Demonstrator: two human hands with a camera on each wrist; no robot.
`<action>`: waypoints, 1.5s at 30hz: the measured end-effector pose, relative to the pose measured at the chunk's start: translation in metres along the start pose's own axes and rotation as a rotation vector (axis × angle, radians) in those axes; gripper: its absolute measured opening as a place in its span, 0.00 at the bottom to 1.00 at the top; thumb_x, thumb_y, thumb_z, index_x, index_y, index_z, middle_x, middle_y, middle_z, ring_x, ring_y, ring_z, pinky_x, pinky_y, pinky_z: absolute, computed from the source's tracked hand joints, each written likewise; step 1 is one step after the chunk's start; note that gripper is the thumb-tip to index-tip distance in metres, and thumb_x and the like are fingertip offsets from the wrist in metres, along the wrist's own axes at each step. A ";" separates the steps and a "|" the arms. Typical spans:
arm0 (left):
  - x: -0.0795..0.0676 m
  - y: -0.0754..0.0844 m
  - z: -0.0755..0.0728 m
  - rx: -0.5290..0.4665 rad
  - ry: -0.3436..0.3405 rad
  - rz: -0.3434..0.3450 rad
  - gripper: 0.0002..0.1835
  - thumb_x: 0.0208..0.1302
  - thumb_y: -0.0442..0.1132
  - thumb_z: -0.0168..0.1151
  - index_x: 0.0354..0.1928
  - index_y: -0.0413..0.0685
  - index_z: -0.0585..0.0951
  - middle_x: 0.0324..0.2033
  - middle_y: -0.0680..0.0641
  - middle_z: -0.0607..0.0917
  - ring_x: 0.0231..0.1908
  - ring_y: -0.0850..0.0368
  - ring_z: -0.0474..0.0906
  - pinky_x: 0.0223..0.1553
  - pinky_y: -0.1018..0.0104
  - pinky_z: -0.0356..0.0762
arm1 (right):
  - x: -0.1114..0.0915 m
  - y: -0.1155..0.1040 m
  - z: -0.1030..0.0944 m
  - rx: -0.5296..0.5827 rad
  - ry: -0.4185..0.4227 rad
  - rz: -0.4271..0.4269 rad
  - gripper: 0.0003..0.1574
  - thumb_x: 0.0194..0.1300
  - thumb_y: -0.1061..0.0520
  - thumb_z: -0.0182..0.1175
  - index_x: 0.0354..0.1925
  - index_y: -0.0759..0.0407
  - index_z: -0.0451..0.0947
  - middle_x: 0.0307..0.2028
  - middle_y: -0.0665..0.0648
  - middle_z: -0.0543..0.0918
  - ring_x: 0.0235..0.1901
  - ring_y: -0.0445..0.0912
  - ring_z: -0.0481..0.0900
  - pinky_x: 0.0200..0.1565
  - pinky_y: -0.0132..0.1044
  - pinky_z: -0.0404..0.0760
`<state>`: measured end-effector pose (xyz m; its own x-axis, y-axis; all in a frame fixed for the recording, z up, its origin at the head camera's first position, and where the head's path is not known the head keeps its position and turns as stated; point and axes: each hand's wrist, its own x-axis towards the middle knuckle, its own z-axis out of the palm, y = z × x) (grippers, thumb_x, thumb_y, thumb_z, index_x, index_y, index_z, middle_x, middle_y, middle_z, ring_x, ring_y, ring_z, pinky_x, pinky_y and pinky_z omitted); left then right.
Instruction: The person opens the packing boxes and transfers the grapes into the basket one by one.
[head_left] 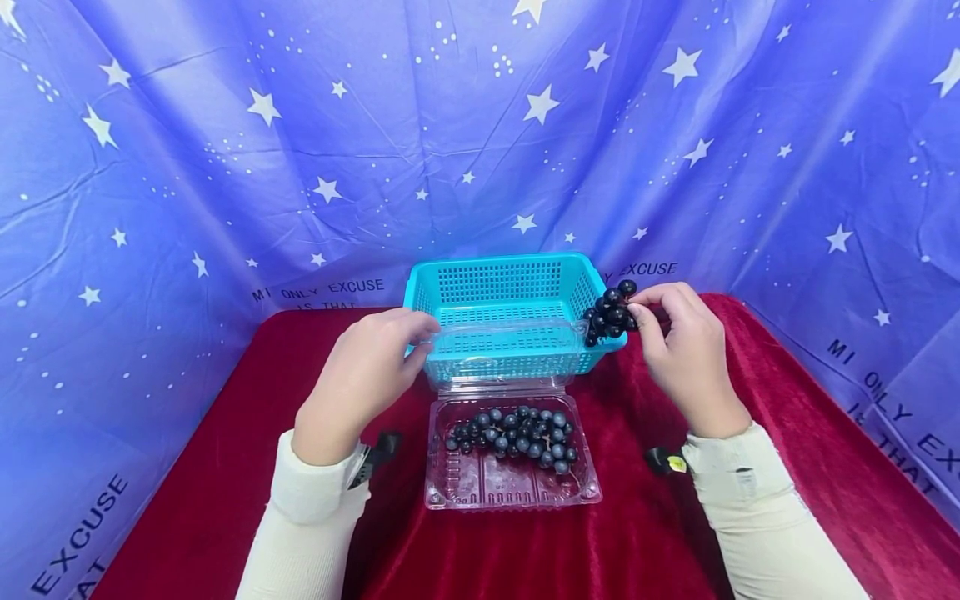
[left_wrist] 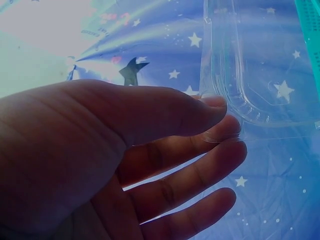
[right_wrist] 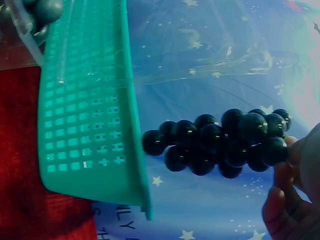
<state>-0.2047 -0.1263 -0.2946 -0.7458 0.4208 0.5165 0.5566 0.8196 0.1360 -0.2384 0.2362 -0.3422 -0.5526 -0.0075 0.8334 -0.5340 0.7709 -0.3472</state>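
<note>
My right hand (head_left: 686,358) pinches a small bunch of black grapes (head_left: 611,317) by its end, thumb against fingers. The bunch hangs at the right rim of a turquoise plastic basket (head_left: 498,283); in the right wrist view the grapes (right_wrist: 210,142) lie beyond the basket's edge. With thumb and index finger my left hand (head_left: 367,379) pinches a corner of the raised clear lid (left_wrist: 255,110); its other fingers extend loosely. The lid belongs to a clear hinged plastic box (head_left: 510,498), whose base holds another bunch of dark grapes (head_left: 517,433).
The basket stands behind the box, partly seen through the clear lid. Dark red cloth (head_left: 637,517) covers the table. A blue curtain with white stars (head_left: 450,125) hangs close behind and on both sides. A wrist camera (head_left: 660,460) sits inside the right wrist.
</note>
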 end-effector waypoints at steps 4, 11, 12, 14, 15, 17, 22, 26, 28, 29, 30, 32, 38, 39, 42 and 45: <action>0.000 0.001 0.000 0.001 -0.008 -0.007 0.12 0.57 0.37 0.67 0.44 0.53 0.84 0.38 0.55 0.85 0.38 0.59 0.82 0.41 0.60 0.81 | -0.003 0.004 0.007 0.018 0.049 0.008 0.04 0.62 0.61 0.62 0.36 0.60 0.81 0.36 0.53 0.81 0.31 0.42 0.72 0.34 0.28 0.67; 0.000 0.001 -0.001 0.002 -0.015 -0.011 0.12 0.57 0.37 0.67 0.44 0.54 0.84 0.38 0.56 0.85 0.38 0.60 0.82 0.41 0.60 0.81 | -0.009 0.013 0.016 0.005 0.003 0.026 0.05 0.63 0.60 0.61 0.37 0.59 0.81 0.37 0.55 0.81 0.33 0.42 0.73 0.36 0.28 0.67; 0.000 0.001 -0.001 0.002 -0.014 -0.011 0.12 0.57 0.37 0.67 0.44 0.54 0.84 0.38 0.56 0.85 0.38 0.60 0.82 0.41 0.60 0.81 | -0.010 0.014 0.017 0.006 -0.006 0.029 0.05 0.63 0.60 0.62 0.37 0.59 0.81 0.37 0.54 0.81 0.34 0.42 0.73 0.36 0.29 0.67; 0.000 0.001 -0.001 0.002 -0.013 -0.011 0.12 0.57 0.37 0.67 0.44 0.54 0.84 0.38 0.56 0.85 0.38 0.60 0.82 0.41 0.60 0.81 | -0.011 0.016 0.019 0.010 -0.021 0.035 0.05 0.63 0.60 0.62 0.38 0.59 0.81 0.37 0.54 0.81 0.34 0.43 0.73 0.36 0.30 0.67; 0.000 0.001 -0.001 0.002 -0.013 -0.011 0.12 0.57 0.37 0.67 0.44 0.54 0.84 0.38 0.56 0.85 0.38 0.60 0.82 0.41 0.60 0.81 | -0.012 0.017 0.020 0.011 -0.027 0.040 0.04 0.63 0.60 0.62 0.38 0.59 0.81 0.37 0.54 0.81 0.34 0.43 0.73 0.37 0.30 0.67; 0.000 0.001 0.000 0.004 -0.012 -0.012 0.12 0.57 0.37 0.67 0.44 0.54 0.84 0.38 0.56 0.85 0.38 0.60 0.82 0.41 0.60 0.81 | -0.013 0.018 0.022 0.012 -0.032 0.049 0.04 0.63 0.59 0.62 0.38 0.58 0.81 0.37 0.54 0.80 0.35 0.43 0.74 0.37 0.31 0.67; 0.001 0.001 0.000 0.005 -0.006 -0.009 0.11 0.58 0.37 0.66 0.44 0.54 0.84 0.38 0.56 0.85 0.38 0.59 0.82 0.40 0.60 0.81 | -0.015 0.019 0.026 -0.001 -0.034 0.069 0.04 0.63 0.59 0.62 0.37 0.58 0.81 0.36 0.53 0.81 0.36 0.44 0.75 0.38 0.35 0.68; 0.000 0.001 0.001 0.003 -0.003 -0.007 0.11 0.57 0.37 0.67 0.44 0.54 0.84 0.38 0.56 0.85 0.38 0.60 0.82 0.40 0.60 0.81 | -0.016 0.021 0.029 -0.001 -0.035 0.086 0.05 0.63 0.58 0.62 0.37 0.58 0.81 0.35 0.53 0.81 0.34 0.44 0.75 0.36 0.35 0.67; 0.000 0.001 0.001 0.004 -0.002 -0.005 0.11 0.57 0.37 0.67 0.44 0.54 0.84 0.38 0.56 0.85 0.38 0.60 0.82 0.40 0.60 0.81 | -0.017 0.022 0.029 0.001 -0.051 0.100 0.05 0.62 0.58 0.63 0.37 0.57 0.82 0.34 0.52 0.82 0.31 0.43 0.74 0.35 0.34 0.67; 0.000 0.001 0.001 0.006 -0.001 -0.004 0.11 0.57 0.37 0.67 0.43 0.54 0.84 0.38 0.56 0.85 0.38 0.59 0.82 0.40 0.60 0.81 | -0.017 0.022 0.029 -0.004 -0.061 0.105 0.05 0.62 0.57 0.63 0.37 0.56 0.82 0.34 0.51 0.82 0.30 0.42 0.73 0.34 0.33 0.66; 0.000 0.000 0.002 0.008 -0.001 -0.003 0.11 0.57 0.37 0.67 0.43 0.54 0.84 0.38 0.56 0.85 0.38 0.59 0.82 0.40 0.60 0.81 | -0.017 0.023 0.030 -0.006 -0.076 0.111 0.05 0.63 0.57 0.63 0.37 0.56 0.83 0.33 0.51 0.82 0.29 0.41 0.72 0.33 0.32 0.66; 0.000 0.000 0.002 0.012 -0.001 -0.004 0.11 0.57 0.37 0.67 0.43 0.54 0.84 0.38 0.56 0.85 0.38 0.59 0.82 0.41 0.60 0.81 | -0.018 0.024 0.030 -0.010 -0.102 0.121 0.05 0.63 0.56 0.62 0.38 0.55 0.83 0.34 0.51 0.82 0.29 0.40 0.72 0.33 0.32 0.66; 0.000 0.001 0.002 0.010 -0.008 -0.008 0.11 0.57 0.37 0.67 0.44 0.54 0.84 0.38 0.56 0.85 0.38 0.59 0.82 0.41 0.60 0.81 | -0.019 0.025 0.029 -0.031 -0.126 0.142 0.07 0.63 0.55 0.63 0.39 0.54 0.84 0.36 0.51 0.84 0.31 0.44 0.76 0.35 0.35 0.68; 0.000 0.001 0.002 0.010 -0.008 -0.008 0.11 0.57 0.37 0.67 0.44 0.54 0.84 0.38 0.56 0.85 0.38 0.59 0.82 0.41 0.60 0.81 | -0.019 0.025 0.029 -0.031 -0.128 0.144 0.07 0.62 0.55 0.63 0.39 0.54 0.84 0.36 0.51 0.84 0.31 0.44 0.76 0.36 0.35 0.68; 0.000 0.001 0.001 0.014 -0.006 -0.009 0.11 0.57 0.37 0.67 0.44 0.54 0.84 0.38 0.56 0.86 0.38 0.59 0.82 0.41 0.60 0.81 | -0.019 0.026 0.028 -0.032 -0.137 0.149 0.07 0.62 0.55 0.63 0.40 0.54 0.84 0.38 0.52 0.84 0.33 0.45 0.77 0.36 0.36 0.68; 0.000 0.001 0.001 0.017 -0.001 -0.006 0.11 0.57 0.37 0.67 0.43 0.55 0.84 0.38 0.56 0.86 0.38 0.59 0.82 0.40 0.60 0.81 | -0.019 0.027 0.029 -0.034 -0.140 0.157 0.08 0.62 0.55 0.63 0.40 0.54 0.84 0.38 0.52 0.84 0.33 0.45 0.78 0.38 0.37 0.70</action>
<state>-0.2047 -0.1245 -0.2952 -0.7496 0.4162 0.5147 0.5459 0.8285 0.1250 -0.2606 0.2390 -0.3797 -0.7121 0.0280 0.7016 -0.4138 0.7905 -0.4515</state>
